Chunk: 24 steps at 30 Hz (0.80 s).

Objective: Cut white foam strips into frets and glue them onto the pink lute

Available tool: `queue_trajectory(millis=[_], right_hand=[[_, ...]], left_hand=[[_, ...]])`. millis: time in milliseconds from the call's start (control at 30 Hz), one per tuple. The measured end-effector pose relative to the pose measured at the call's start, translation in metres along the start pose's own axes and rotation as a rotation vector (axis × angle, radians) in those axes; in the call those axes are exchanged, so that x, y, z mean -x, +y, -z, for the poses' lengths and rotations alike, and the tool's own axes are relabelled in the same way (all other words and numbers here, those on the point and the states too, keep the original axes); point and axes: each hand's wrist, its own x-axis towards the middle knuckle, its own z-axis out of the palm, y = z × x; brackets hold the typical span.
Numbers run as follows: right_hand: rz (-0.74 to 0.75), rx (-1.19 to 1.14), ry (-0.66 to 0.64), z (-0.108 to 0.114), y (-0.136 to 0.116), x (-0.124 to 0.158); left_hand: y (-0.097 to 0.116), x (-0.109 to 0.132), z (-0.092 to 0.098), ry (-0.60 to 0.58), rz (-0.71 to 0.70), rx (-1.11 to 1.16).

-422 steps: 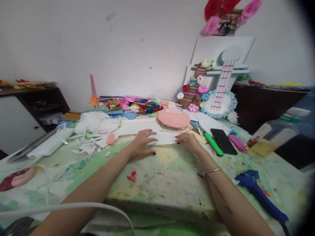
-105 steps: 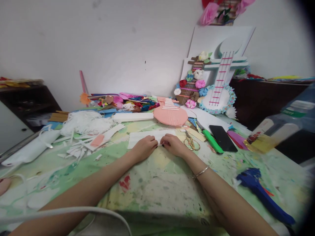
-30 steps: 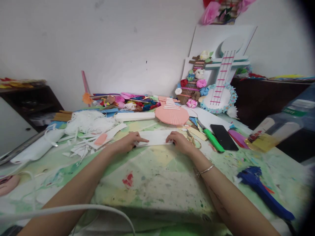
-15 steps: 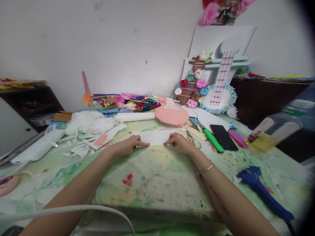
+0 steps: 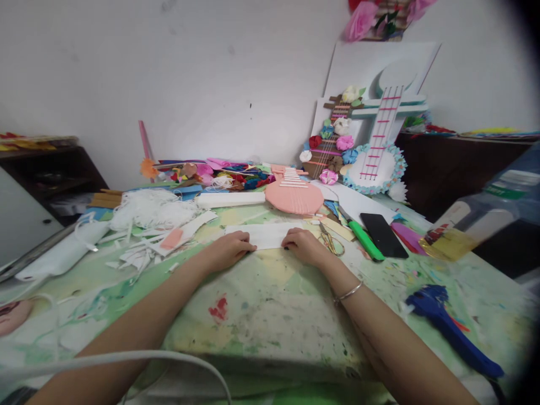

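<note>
table [image 5: 270, 320]: paint-spattered green
centre: white paper strip [image 5: 264, 235]
right: scissors [image 5: 329, 242], green knife [image 5: 363, 238], black phone [image 5: 383, 234]
left: white scraps [image 5: 147, 216]

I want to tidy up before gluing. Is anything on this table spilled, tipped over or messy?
Yes. White paper offcuts lie scattered left of the left hand, and a clear bottle lies tilted at the right edge. Both hands, the right hand too, press a flat white paper strip.

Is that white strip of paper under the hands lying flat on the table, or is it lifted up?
Flat. The white paper strip lies along the table, with the left hand and right hand pressing its near edge.
</note>
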Motion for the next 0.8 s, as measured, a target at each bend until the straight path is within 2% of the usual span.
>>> queue_trajectory(millis=[233, 500, 800], right_hand=[[0.002, 0.054, -0.011, -0.001, -0.003, 0.0], [-0.064, 0.065, -0.012, -0.01, 0.003, -0.003], [-0.121, 0.047, -0.049, -0.015, 0.015, -0.009]], left_hand=[[0.002, 0.0, 0.0, -0.018, 0.011, -0.112], [0.007, -0.008, -0.011, 0.139, 0.02, -0.006], [0.014, -0.014, -0.014, 0.14, -0.025, -0.203]])
